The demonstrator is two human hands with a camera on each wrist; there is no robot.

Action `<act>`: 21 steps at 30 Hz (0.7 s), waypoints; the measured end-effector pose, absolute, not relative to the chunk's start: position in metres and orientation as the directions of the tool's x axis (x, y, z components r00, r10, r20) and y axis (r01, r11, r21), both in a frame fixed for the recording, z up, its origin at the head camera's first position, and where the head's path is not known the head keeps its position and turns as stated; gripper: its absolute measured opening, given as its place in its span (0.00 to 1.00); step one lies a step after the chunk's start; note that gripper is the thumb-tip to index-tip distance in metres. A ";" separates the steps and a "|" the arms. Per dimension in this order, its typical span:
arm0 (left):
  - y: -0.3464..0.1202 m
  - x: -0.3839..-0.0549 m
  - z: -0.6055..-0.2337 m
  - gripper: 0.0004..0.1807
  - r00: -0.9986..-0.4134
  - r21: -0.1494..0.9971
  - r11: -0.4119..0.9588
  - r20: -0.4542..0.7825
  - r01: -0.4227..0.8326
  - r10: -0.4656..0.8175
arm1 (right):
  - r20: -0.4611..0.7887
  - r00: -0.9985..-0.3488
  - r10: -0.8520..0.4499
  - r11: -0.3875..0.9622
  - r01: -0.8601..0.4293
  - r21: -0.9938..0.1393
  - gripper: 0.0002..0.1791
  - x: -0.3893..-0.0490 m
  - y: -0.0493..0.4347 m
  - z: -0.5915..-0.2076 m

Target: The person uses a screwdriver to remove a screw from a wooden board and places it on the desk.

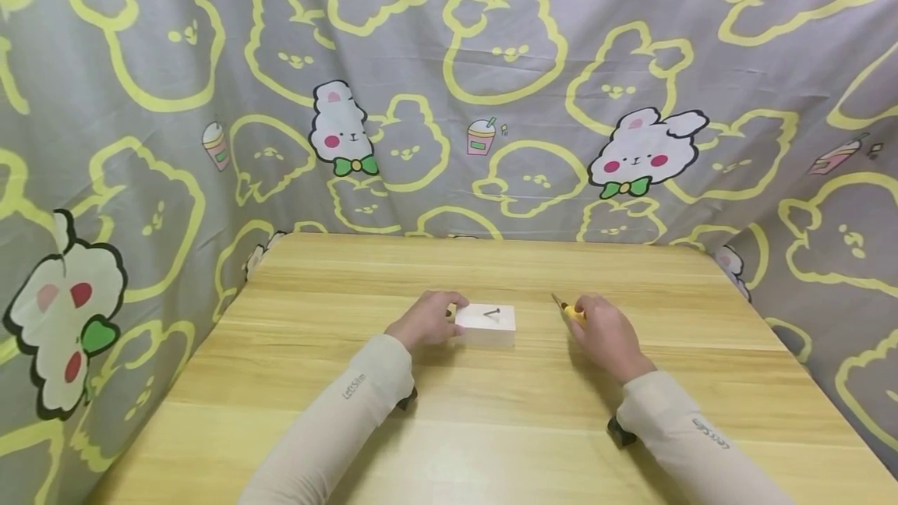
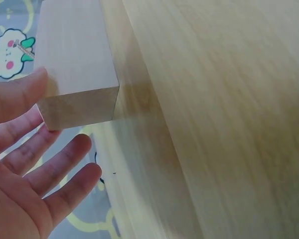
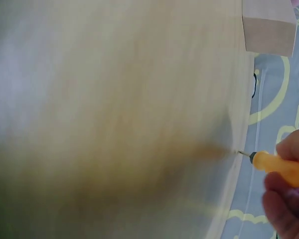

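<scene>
A pale wooden block lies on the table, with a small metal screw sticking up at a slant from its top. My left hand grips the block's left end between thumb and fingers. The left wrist view shows the thumb on one face of the block, while the other fingers of the left hand spread loosely. To the right, apart from the block, my right hand holds a screwdriver by its yellow handle. Its thin metal shaft points away from the palm in the right wrist view.
The wood-grain table extends around both hands. Behind it and along both sides hangs a grey curtain with yellow outlines and cartoon animals. A dark wrist strap piece shows under the right sleeve.
</scene>
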State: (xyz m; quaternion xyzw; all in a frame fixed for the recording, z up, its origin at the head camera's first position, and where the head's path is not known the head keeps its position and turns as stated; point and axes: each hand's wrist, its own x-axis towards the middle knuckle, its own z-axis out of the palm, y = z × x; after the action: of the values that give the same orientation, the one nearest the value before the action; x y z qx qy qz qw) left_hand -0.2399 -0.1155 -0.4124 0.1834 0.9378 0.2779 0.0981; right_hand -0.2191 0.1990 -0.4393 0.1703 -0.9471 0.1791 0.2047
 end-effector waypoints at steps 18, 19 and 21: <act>-0.112 -0.241 -0.410 0.26 -0.908 0.554 0.770 -0.060 0.315 0.415 | -0.023 -0.992 -0.121 0.895 -0.099 -0.435 0.20 -0.225 0.192 -0.446; -0.110 -0.241 -0.410 0.26 -0.907 0.561 0.763 -0.046 0.322 0.418 | -0.026 -0.992 -0.122 0.895 -0.099 -0.434 0.21 -0.225 0.192 -0.446; -0.106 -0.242 -0.410 0.25 -0.904 0.563 0.750 -0.013 0.348 0.428 | -0.032 -0.992 -0.124 0.897 -0.098 -0.432 0.21 -0.225 0.191 -0.446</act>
State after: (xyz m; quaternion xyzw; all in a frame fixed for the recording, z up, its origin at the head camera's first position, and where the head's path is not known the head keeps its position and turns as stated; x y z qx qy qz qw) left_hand -0.2416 -0.1062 -0.4099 0.2080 0.9327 0.2862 0.0706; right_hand -0.2248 0.1907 -0.4462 0.0571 -0.9733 0.2202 -0.0294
